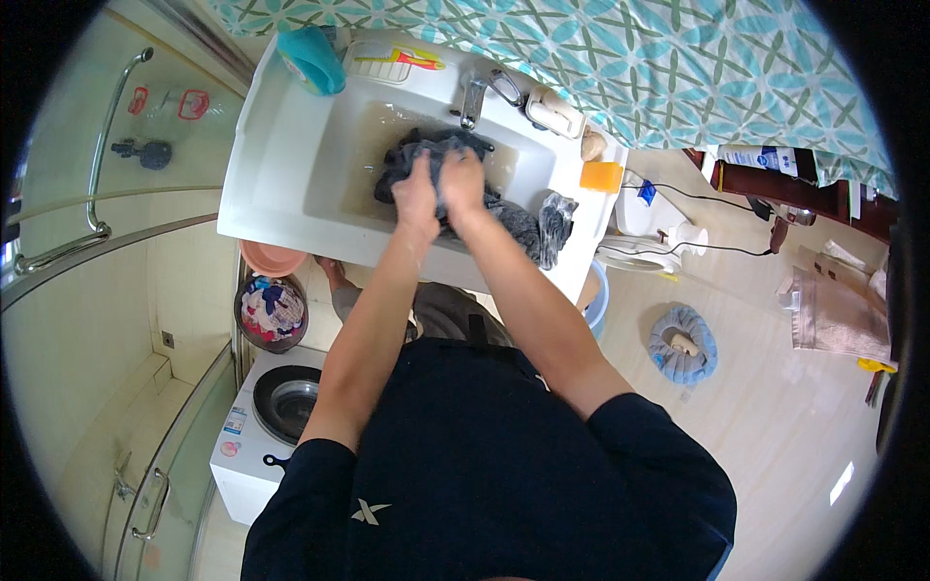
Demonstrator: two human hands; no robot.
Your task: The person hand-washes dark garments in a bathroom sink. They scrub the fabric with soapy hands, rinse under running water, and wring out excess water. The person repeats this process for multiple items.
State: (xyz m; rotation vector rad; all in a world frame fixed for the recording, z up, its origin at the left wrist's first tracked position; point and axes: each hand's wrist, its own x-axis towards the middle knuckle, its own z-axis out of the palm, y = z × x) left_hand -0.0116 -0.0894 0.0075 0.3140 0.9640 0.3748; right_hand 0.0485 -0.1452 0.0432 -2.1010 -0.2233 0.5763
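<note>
A wet dark-grey cloth point(395, 172), which looks like a garment, is bunched up in the white sink point(276, 184) over cloudy water point(373, 126). My left hand point(418, 198) closes on the bunch, and my right hand point(462, 182) grips it close beside. Both hands are slightly blurred, and some fingertips are lost in the folds. More dark-grey fabric point(518, 225) trails to the right onto the sink's near edge, where its end point(556, 228) is pale with suds. Behind my hands stands the chrome faucet point(473, 102).
Along the sink's back are a teal bottle point(312, 63), a yellow-red brush point(418, 60) and a soap dish point(554, 111). An orange block point(602, 176) sits at the right corner. Below left are a basket of clothes point(273, 312), a pink basin point(271, 259) and a white washing machine point(244, 473).
</note>
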